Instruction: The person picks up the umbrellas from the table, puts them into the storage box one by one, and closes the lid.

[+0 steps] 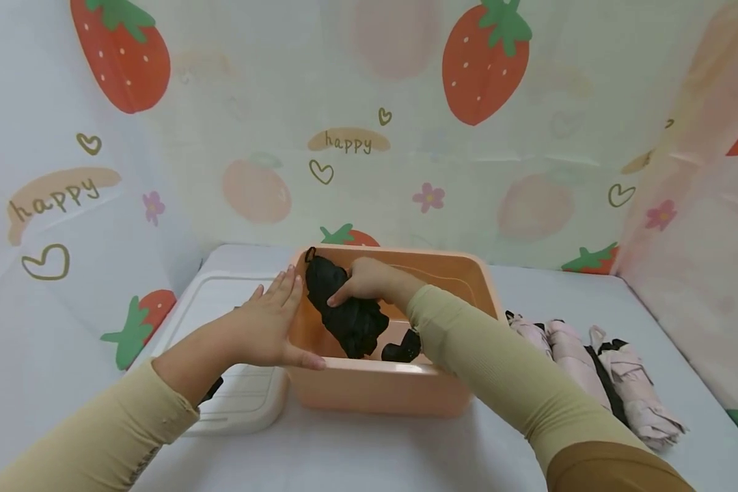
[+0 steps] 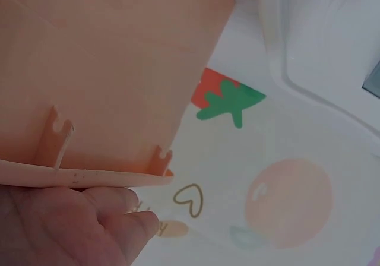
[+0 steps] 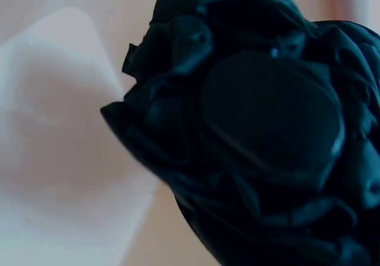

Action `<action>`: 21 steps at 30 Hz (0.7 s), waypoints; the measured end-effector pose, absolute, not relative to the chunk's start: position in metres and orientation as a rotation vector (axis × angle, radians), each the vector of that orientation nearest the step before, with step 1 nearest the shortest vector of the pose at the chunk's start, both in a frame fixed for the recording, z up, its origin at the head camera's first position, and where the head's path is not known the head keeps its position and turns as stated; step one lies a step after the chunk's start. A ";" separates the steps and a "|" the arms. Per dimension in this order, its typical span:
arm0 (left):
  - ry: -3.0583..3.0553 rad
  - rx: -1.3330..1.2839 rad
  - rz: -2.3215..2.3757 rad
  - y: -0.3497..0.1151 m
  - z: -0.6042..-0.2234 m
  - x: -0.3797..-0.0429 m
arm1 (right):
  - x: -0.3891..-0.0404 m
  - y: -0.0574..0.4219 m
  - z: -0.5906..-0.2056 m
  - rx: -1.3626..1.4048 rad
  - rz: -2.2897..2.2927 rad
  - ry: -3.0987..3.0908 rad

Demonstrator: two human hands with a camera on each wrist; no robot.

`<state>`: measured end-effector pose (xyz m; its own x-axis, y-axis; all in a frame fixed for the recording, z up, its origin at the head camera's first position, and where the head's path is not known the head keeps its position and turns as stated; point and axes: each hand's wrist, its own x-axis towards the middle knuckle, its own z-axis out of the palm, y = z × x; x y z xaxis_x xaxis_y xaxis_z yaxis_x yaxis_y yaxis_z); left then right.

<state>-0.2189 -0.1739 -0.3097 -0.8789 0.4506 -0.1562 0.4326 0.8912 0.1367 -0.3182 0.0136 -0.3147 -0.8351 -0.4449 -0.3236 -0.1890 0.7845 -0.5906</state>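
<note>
My right hand [image 1: 375,281] grips a black folded umbrella [image 1: 350,321], thumb across its side, inside a peach plastic bin [image 1: 375,386]. The umbrella slants, with a small strap loop at its upper left end. In the right wrist view, the round end of the umbrella [image 3: 270,114] shows amid gathered black fabric. Flat along the bin's left rim rests my left hand [image 1: 264,335], fingers straight and thumb on the front rim. From below, the left wrist view shows the hand [image 2: 77,224] against the rim. Another black object [image 1: 402,347] lies in the bin, partly hidden by my right sleeve.
Left of the bin lies a white lid [image 1: 242,403], with a dark object [image 1: 212,389] partly hidden behind my left forearm. Several pink and black folded umbrellas [image 1: 578,362] lie side by side on the right of the white table [image 1: 406,451]. A strawberry-print curtain [image 1: 369,89] stands behind.
</note>
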 end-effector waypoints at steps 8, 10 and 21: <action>2.882 0.682 0.138 -0.171 -0.310 -0.218 | -0.319 0.013 -0.330 -0.473 -0.855 2.457; 2.882 0.686 0.135 -0.170 -0.310 -0.218 | -0.319 0.011 -0.331 -0.480 -0.853 2.448; 2.876 0.687 0.152 -0.171 -0.308 -0.216 | -0.320 0.004 -0.334 -0.477 -0.803 2.444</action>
